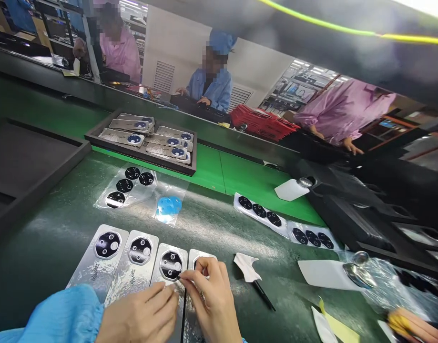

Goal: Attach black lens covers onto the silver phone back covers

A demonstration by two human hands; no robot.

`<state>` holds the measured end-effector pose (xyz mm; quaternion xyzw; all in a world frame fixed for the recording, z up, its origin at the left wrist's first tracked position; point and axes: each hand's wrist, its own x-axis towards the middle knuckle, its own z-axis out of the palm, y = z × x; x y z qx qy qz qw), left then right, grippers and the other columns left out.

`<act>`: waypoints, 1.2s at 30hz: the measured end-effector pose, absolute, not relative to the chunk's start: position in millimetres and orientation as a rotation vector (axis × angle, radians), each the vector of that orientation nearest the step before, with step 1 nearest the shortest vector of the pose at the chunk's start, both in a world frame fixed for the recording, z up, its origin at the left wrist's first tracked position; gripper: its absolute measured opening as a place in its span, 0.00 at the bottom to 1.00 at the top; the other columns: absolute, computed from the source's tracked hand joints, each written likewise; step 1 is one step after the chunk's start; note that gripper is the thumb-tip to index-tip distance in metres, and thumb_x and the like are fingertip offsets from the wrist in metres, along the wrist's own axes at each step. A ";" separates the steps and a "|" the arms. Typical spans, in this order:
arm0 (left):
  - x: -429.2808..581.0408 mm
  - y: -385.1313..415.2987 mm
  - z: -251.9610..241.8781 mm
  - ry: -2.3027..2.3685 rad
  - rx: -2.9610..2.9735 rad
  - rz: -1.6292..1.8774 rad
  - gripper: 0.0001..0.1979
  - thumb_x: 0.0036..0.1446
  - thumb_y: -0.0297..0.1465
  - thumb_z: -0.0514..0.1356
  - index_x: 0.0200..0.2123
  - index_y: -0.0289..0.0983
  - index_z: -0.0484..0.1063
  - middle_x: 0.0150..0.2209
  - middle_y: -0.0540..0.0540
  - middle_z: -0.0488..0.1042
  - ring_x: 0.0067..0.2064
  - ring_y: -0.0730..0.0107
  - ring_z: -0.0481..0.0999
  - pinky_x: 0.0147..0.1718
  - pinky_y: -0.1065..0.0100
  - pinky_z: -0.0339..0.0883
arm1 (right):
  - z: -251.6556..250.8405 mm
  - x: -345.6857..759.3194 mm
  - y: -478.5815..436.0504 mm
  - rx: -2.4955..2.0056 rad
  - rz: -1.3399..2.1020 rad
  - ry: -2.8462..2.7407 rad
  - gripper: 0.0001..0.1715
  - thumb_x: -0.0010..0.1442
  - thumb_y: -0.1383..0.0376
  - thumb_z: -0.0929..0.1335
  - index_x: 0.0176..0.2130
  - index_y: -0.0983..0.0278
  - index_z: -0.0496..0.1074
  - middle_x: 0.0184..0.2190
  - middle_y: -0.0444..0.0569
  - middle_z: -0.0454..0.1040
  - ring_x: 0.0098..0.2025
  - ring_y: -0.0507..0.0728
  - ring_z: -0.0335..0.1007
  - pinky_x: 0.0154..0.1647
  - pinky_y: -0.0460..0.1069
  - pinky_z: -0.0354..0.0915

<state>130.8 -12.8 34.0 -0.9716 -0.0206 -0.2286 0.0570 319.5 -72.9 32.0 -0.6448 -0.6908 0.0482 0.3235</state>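
Note:
Four silver phone back panels lie side by side on the green mat, with the first [97, 259] and second [133, 262] uncovered. My right hand [211, 300] pinches a small dark item against the black camera ring [170, 265] of the third panel [166, 286]. It covers most of the fourth panel [201, 253]. My left hand [140, 317], in a blue sleeve [57, 317], has its fingertips on the third panel's lower part. What the right fingers hold is too small to name.
A dark tray [168, 164] holds several stacked panels. Plastic sheets of black discs [126, 186] [259, 213] and a bag of blue discs [169, 208] lie on the mat. A white wipe [247, 267] sits on a black tool [263, 295]. Co-workers stand beyond the bench.

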 end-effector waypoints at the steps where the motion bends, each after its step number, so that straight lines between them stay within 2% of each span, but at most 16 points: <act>1: 125.8 -8.7 32.8 -0.040 -2.950 -0.679 0.11 0.64 0.25 0.55 0.45 0.30 0.76 0.47 0.41 0.78 0.50 0.60 0.76 0.54 0.61 0.67 | 29.8 317.6 -70.8 -1.681 0.118 -1.821 0.09 0.65 0.73 0.65 0.36 0.60 0.72 0.35 0.48 0.63 0.37 0.57 0.61 0.35 0.50 0.62; 4: 120.6 1.7 29.5 0.029 -2.973 -0.666 0.10 0.64 0.25 0.56 0.44 0.30 0.75 0.48 0.42 0.77 0.50 0.62 0.75 0.55 0.63 0.67 | 25.3 315.4 -67.4 -1.657 0.066 -1.853 0.10 0.64 0.73 0.65 0.37 0.60 0.72 0.36 0.48 0.64 0.38 0.57 0.61 0.36 0.50 0.61; 7: 123.6 7.2 29.2 0.074 -3.023 -0.631 0.06 0.64 0.25 0.57 0.39 0.33 0.75 0.46 0.44 0.77 0.49 0.65 0.76 0.53 0.66 0.67 | 22.6 314.1 -67.2 -1.669 0.014 -1.906 0.12 0.64 0.75 0.64 0.39 0.60 0.73 0.38 0.49 0.64 0.40 0.58 0.61 0.38 0.51 0.61; 11: 126.8 8.4 32.5 0.035 -3.052 -0.588 0.04 0.64 0.26 0.58 0.37 0.37 0.73 0.44 0.48 0.77 0.48 0.66 0.75 0.54 0.62 0.66 | 21.7 311.6 -65.3 -1.670 -0.041 -1.938 0.15 0.63 0.76 0.63 0.40 0.60 0.74 0.38 0.49 0.65 0.39 0.57 0.61 0.39 0.51 0.60; 14: 126.9 7.6 34.1 -0.003 -3.049 -0.599 0.04 0.64 0.25 0.59 0.36 0.37 0.73 0.44 0.49 0.77 0.48 0.67 0.75 0.55 0.61 0.65 | 23.4 313.1 -63.7 -1.642 -0.054 -1.907 0.16 0.64 0.76 0.62 0.38 0.60 0.74 0.38 0.49 0.65 0.39 0.57 0.61 0.38 0.51 0.61; 18: 126.7 7.3 33.7 -0.005 -3.060 -0.580 0.03 0.63 0.26 0.59 0.36 0.37 0.72 0.44 0.49 0.77 0.48 0.67 0.74 0.54 0.62 0.65 | 25.4 315.7 -64.6 -1.662 -0.071 -1.938 0.17 0.64 0.76 0.62 0.42 0.59 0.74 0.38 0.49 0.65 0.41 0.58 0.62 0.40 0.51 0.61; 28: 129.5 8.3 36.7 -0.009 -3.097 -0.585 0.04 0.63 0.25 0.60 0.34 0.36 0.71 0.40 0.50 0.76 0.46 0.68 0.75 0.52 0.63 0.65 | 32.1 308.8 -65.4 -1.631 -0.155 -1.975 0.17 0.69 0.73 0.59 0.39 0.60 0.73 0.36 0.49 0.66 0.38 0.56 0.62 0.38 0.51 0.59; 32: 129.3 9.4 36.6 -0.013 -3.092 -0.583 0.04 0.63 0.25 0.60 0.34 0.36 0.71 0.40 0.50 0.75 0.45 0.68 0.74 0.52 0.63 0.65 | 31.2 311.4 -66.3 -1.676 -0.145 -1.969 0.16 0.68 0.74 0.60 0.43 0.59 0.73 0.37 0.50 0.66 0.39 0.57 0.62 0.39 0.51 0.59; 36: 129.1 9.5 36.9 -0.018 -3.096 -0.588 0.04 0.63 0.25 0.60 0.34 0.36 0.71 0.41 0.50 0.75 0.46 0.68 0.74 0.53 0.63 0.64 | 31.5 310.4 -65.3 -1.663 -0.143 -1.981 0.16 0.67 0.74 0.61 0.39 0.60 0.74 0.36 0.49 0.67 0.38 0.57 0.62 0.37 0.50 0.59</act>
